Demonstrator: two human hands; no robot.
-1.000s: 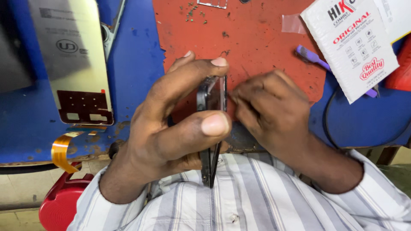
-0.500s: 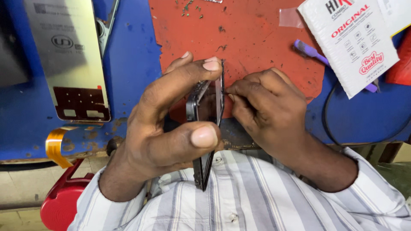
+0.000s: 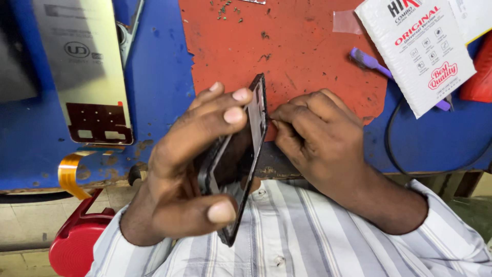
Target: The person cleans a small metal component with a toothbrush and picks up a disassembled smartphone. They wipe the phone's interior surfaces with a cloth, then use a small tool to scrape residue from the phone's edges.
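Observation:
My left hand grips a black phone held on edge over the near edge of the blue workbench, thumb on its lower end and fingers over its upper side. A dark back part of the phone gapes away from the front frame on the left. My right hand is bunched with its fingertips pressed against the phone's right edge near the top. Whether it holds a small tool is hidden.
A red mat with small specks lies behind the hands. A detached display panel with an orange flex cable lies left. A white printed packet, a purple tool and a black cable lie right. A red stool stands below.
The phone has tilted, top leaning right, and the gap between its back part and frame has widened. My right fingertips stayed at its right edge.

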